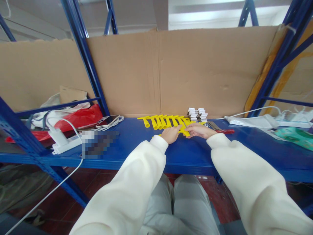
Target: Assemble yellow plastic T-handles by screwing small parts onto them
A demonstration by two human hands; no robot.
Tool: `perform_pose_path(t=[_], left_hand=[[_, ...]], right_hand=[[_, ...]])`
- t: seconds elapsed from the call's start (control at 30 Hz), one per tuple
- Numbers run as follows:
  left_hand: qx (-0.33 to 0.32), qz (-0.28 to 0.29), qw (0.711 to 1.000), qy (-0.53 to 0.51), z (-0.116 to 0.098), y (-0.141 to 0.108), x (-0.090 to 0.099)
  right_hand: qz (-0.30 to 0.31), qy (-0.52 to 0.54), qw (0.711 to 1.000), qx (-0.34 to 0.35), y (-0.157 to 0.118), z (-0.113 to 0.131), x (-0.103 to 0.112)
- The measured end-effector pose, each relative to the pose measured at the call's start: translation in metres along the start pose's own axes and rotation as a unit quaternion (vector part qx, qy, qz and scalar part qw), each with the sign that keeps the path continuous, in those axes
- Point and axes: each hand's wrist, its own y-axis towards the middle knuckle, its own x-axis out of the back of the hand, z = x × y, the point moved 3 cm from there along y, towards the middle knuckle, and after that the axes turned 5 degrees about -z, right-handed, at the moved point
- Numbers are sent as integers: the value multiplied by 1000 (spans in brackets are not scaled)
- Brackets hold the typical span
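Observation:
A yellow T-shaped plastic piece (185, 133) is between my two hands, low over the front of the blue shelf. My left hand (170, 134) grips it from the left with fingers closed. From the other side, my right hand (198, 131) pinches it near its end; the fingertips are small and partly hidden. Just behind my hands stands a row of several like yellow pieces (161, 122), hollow round ends facing me. At the row's right end rises a stack of small white and dark pieces (197, 115). Close to my right hand lies a red-handled tool (225, 131).
A cardboard sheet (195, 68) backs the blue shelf (137, 147). To the left are a white power strip (68, 142), a phone (108, 120) with a coiled cable and a red bag (78, 117). At the right lie a white pouch (251, 121) and a green packet (295, 137).

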Motion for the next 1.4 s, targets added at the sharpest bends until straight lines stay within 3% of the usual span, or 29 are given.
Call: perform_pose_path(t=[0.97, 1.07, 1.13, 1.2, 1.3, 1.4], left_hand=[[20, -10, 1000, -3, 4, 2, 3], [29, -16, 999, -11, 6, 3, 3], [39, -21, 999, -20, 8, 4, 4], [52, -22, 998, -27, 10, 4, 5], [69, -22, 997, -35, 13, 3, 8], [81, -24, 996, -40, 15, 3, 11]], right_hand=[[-21, -19, 999, 17, -1, 1, -3], [-15, -18, 999, 38, 2, 4, 1], [-48, -61, 996, 51, 5, 5, 12], [-143, -172, 973, 62, 7, 7, 32], [-321, -387, 862, 57, 5, 7, 72], [-395, -452, 800, -4, 0, -1, 106]])
